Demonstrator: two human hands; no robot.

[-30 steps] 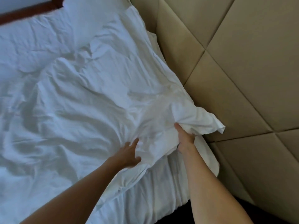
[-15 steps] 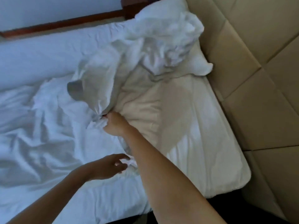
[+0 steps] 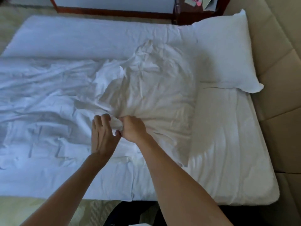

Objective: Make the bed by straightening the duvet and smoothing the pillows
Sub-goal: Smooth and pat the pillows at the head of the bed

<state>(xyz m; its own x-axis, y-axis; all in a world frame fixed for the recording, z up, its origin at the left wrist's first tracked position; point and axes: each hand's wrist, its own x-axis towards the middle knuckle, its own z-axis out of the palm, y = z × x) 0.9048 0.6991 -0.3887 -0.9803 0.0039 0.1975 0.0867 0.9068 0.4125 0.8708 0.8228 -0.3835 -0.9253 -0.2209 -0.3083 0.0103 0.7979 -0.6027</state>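
I am looking down at the bed (image 3: 236, 168) from its near side, with both bare arms reaching in from the bottom of the view. My right hand (image 3: 133, 128) is closed into a fist on a bunched fold of the duvet (image 3: 146, 88), its fingers curled tight round the white cloth right at the middle of the bed. My left hand (image 3: 103, 134) lies just beside it, touching the same bunch: its fingers (image 3: 104, 118) are bent over the top of the gathered fabric while the palm rests flat on the cloth below, so I read it as gripping the fold too, though the thumb is hidden behind the right hand. The duvet spreads across the left and middle of the mattress, heavily creased, with its wrinkles running in toward the spot where the hands meet; its right edge falls short of the head end, leaving a strip of bare sheet there. One pillow (image 3: 228, 51) lies at the far right corner, against the padded beige headboard (image 3: 280, 66) that runs down the right side of the view. A dark wooden nightstand (image 3: 184, 15) stands beyond the far corner of the bed, with some small pink and pale items on it that are too blurred for me to identify. Pale carpet (image 3: 53, 211) shows at the lower left.
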